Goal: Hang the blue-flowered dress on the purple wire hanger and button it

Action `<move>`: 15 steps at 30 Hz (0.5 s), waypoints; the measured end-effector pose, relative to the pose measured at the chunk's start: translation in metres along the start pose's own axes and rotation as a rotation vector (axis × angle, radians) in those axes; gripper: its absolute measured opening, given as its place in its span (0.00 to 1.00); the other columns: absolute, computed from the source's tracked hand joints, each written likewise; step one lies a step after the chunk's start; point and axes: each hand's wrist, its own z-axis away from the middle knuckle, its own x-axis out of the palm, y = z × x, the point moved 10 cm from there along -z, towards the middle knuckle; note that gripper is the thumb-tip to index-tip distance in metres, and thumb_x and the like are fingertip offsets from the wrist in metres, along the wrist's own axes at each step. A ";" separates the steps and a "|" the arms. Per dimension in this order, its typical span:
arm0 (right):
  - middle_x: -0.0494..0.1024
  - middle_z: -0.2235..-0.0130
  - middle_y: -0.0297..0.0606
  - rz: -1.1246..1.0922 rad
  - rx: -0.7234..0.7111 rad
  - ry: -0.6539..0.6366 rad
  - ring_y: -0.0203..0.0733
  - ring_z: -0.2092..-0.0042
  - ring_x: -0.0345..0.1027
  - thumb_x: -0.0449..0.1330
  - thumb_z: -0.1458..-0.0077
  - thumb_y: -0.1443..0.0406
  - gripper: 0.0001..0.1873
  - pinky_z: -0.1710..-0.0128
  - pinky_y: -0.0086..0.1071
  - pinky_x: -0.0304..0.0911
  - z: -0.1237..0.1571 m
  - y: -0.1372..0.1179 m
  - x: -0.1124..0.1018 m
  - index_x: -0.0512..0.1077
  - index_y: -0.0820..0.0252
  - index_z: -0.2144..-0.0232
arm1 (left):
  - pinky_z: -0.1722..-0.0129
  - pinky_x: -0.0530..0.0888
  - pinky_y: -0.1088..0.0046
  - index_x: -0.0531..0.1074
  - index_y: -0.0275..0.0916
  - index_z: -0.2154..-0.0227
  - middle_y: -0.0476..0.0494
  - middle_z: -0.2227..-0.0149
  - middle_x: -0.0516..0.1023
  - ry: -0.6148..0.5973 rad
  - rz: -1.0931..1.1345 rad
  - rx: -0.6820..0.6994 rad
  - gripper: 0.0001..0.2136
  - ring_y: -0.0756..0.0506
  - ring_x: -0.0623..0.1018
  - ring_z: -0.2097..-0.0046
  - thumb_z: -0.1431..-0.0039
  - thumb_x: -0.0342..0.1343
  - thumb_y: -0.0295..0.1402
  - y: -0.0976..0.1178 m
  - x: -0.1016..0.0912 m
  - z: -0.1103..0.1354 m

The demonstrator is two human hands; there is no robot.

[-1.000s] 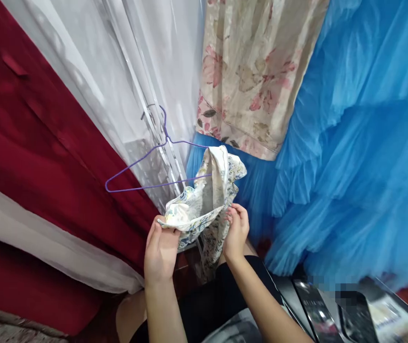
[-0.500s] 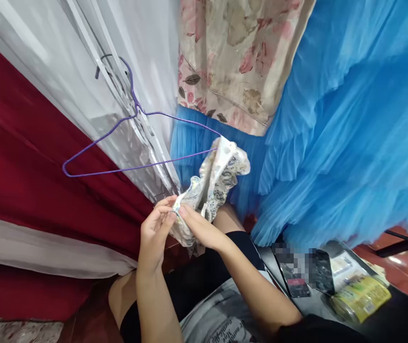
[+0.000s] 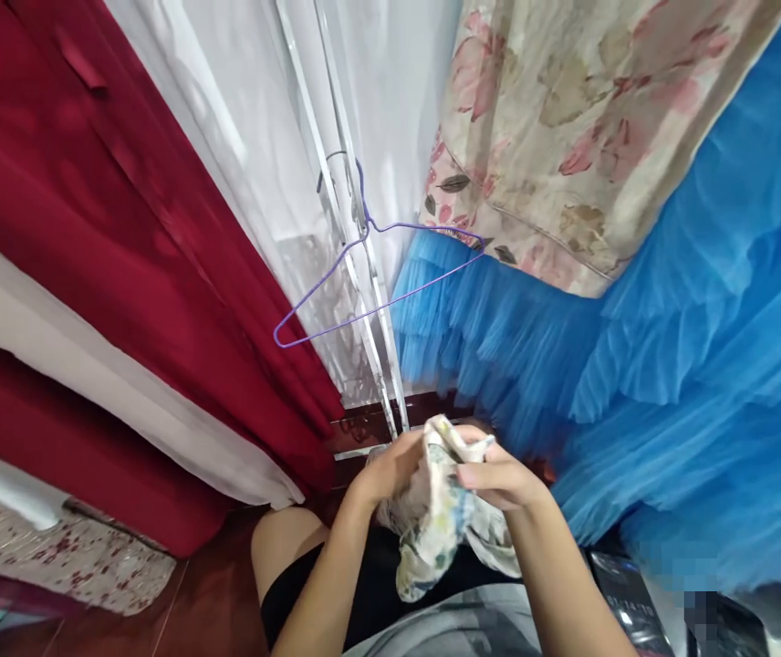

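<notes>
A small, crumpled, white patterned garment point(image 3: 435, 538) with touches of blue and yellow is held above my lap; its exact kind does not show. My left hand point(image 3: 390, 473) grips it from the left, most of the fingers hidden behind the fabric. On the other side my right hand point(image 3: 505, 476) is closed on its upper edge, with the thumb on the near face. Beyond both hands a bare purple wire hanger point(image 3: 326, 338) hangs from a white metal stand point(image 3: 371, 351), apart from the garment.
Red fabric point(image 3: 178, 265) and white cloth point(image 3: 246, 100) hang at the left. A floral cloth point(image 3: 568, 137) and blue tulle point(image 3: 705, 365) hang at the right. Dark phone-like items point(image 3: 627, 593) lie low at the right. Plastic-wrapped, red-speckled material point(image 3: 82, 561) lies at lower left.
The garment has come off the hanger's right end and down toward my lap, held in both hands. The view has shifted, so the hanger now appears farther right.
</notes>
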 end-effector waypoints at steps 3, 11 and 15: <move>0.67 0.74 0.33 0.050 0.110 -0.170 0.34 0.75 0.55 0.73 0.65 0.46 0.27 0.75 0.27 0.55 0.012 -0.013 0.006 0.75 0.61 0.72 | 0.50 0.72 0.60 0.80 0.38 0.63 0.41 0.62 0.81 -0.127 -0.134 0.021 0.25 0.38 0.77 0.56 0.36 0.48 0.54 -0.009 0.012 0.008; 0.66 0.77 0.35 0.406 0.424 -0.680 0.36 0.76 0.55 0.67 0.54 0.43 0.26 0.74 0.30 0.56 0.044 -0.042 0.054 0.70 0.58 0.78 | 0.45 0.71 0.65 0.75 0.39 0.48 0.38 0.46 0.77 -0.206 -0.110 0.256 0.19 0.39 0.76 0.46 0.45 0.61 0.31 0.091 0.061 0.042; 0.60 0.79 0.33 0.592 0.414 -0.908 0.39 0.76 0.57 0.63 0.53 0.41 0.28 0.69 0.33 0.61 0.070 -0.057 0.077 0.58 0.52 0.83 | 0.52 0.72 0.68 0.77 0.38 0.65 0.40 0.61 0.81 -0.227 -0.195 0.330 0.09 0.42 0.79 0.57 0.44 0.63 0.39 0.087 0.056 0.043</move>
